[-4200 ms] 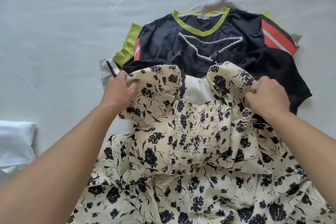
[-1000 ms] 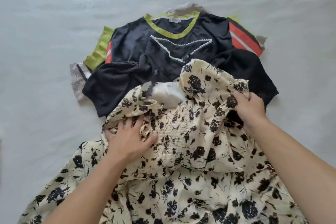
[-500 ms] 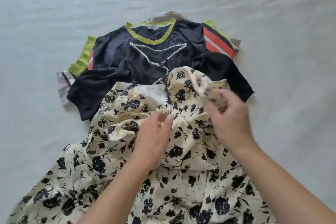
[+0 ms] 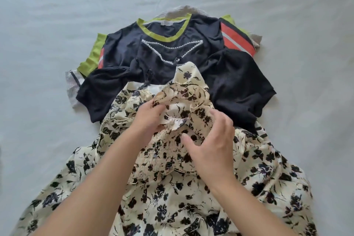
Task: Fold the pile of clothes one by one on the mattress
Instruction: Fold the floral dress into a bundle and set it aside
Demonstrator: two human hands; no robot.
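A cream dress with black flowers (image 4: 168,188) lies spread on the mattress in front of me, its smocked bodice toward the pile. My left hand (image 4: 147,119) pinches a bunched sleeve of the dress at the bodice top. My right hand (image 4: 212,143) hovers just over the bodice with relaxed, slightly bent fingers, holding nothing. Beyond the dress lies the pile: a black top (image 4: 235,84) on a navy shirt with a lime neckline and a beaded star (image 4: 168,44).
The pale grey mattress sheet (image 4: 57,25) stretches on all sides. Lime and orange-striped sleeves (image 4: 235,38) stick out of the pile at right and left. A grey patterned cloth (image 4: 71,86) peeks out at the pile's left edge.
Both hands came from the dress's outer shoulders to its middle. The right sleeve is folded inward over the bodice; my right hand has let go and my left hand now pinches the sleeve.
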